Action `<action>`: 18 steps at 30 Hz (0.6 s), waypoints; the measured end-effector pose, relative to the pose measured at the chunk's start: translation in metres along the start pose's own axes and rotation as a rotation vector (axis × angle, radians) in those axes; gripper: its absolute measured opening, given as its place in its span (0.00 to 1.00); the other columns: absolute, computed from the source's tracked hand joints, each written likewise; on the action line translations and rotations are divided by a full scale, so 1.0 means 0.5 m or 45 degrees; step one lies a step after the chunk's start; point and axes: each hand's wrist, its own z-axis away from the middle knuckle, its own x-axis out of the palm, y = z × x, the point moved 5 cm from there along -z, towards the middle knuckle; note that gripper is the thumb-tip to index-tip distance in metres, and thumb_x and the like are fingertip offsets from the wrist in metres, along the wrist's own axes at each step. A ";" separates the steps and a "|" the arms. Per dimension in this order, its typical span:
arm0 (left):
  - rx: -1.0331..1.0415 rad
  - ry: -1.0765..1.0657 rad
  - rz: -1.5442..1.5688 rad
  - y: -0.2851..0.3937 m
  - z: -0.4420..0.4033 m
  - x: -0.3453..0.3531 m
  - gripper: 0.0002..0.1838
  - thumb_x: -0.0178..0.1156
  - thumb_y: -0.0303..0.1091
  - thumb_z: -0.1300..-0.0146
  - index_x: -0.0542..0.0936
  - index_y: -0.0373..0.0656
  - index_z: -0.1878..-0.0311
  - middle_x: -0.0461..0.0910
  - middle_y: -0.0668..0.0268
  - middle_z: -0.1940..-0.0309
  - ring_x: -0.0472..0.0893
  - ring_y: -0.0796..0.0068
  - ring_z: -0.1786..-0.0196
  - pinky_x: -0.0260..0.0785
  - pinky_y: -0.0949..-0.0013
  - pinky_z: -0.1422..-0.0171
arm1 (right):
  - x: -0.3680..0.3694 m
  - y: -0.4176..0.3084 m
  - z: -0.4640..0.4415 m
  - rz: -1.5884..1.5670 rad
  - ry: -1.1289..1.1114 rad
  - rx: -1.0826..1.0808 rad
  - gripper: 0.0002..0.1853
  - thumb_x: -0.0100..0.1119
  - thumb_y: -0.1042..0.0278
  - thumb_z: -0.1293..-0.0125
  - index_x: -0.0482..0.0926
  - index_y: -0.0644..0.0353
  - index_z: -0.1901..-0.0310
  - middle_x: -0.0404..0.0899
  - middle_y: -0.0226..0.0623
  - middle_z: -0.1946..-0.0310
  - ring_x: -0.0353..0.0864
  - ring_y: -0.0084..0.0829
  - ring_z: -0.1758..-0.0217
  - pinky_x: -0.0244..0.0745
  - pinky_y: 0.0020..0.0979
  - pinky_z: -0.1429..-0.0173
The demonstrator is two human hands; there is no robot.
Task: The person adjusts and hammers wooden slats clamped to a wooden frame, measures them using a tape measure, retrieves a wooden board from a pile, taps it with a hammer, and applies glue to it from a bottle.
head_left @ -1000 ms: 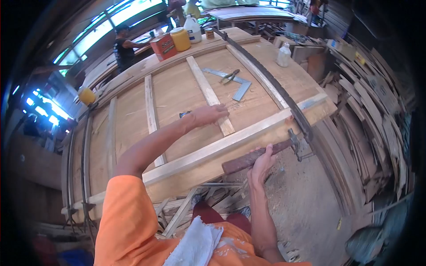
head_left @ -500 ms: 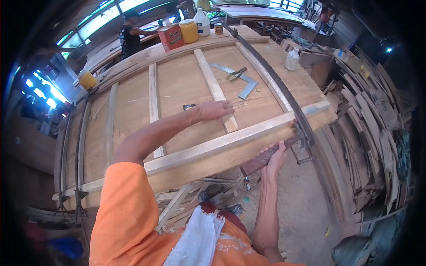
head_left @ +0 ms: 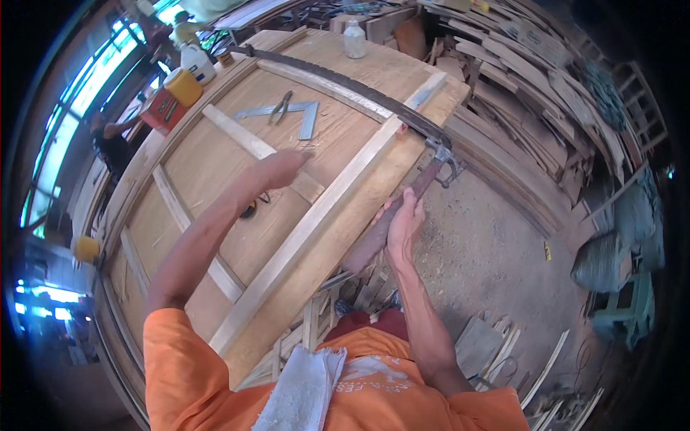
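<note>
My left hand [head_left: 282,169] lies over a wooden slat [head_left: 233,131] of the frame, fingers bent past its far side; their tips are blurred. My right hand [head_left: 407,224] is wrapped round a dark reddish-brown wooden piece [head_left: 374,241] below the front rail [head_left: 309,230]. The far end of that piece meets the screw end of a long bar clamp [head_left: 444,159], whose dark bar [head_left: 345,82] spans the frame. Pliers [head_left: 280,106] rest across a metal carpenter's square [head_left: 307,122] on the panel. Part of a small dark object [head_left: 248,210] shows beside my left forearm.
A glass jar [head_left: 354,39] stands at the panel's far end. Red box [head_left: 162,111], yellow tub [head_left: 182,87] and white jug [head_left: 197,63] line the left edge. Scrap boards [head_left: 517,108] are piled right; offcuts [head_left: 496,352] lie on the floor. Another person [head_left: 111,144] works behind.
My view has swung to the right, so the frame appears turned and shifted left. My right hand still grips the reddish-brown piece by the clamp; my left hand stays over the slat.
</note>
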 end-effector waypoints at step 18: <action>0.170 0.304 0.787 0.162 -0.164 0.098 0.55 0.72 0.37 0.40 0.51 0.32 0.16 0.63 0.38 0.21 0.59 0.47 0.15 0.45 0.52 0.10 | 0.033 0.042 -0.053 -0.107 0.286 -0.040 0.16 0.45 0.55 0.17 0.68 0.63 0.50 0.74 0.35 0.75 0.77 0.31 0.79 0.77 0.35 0.72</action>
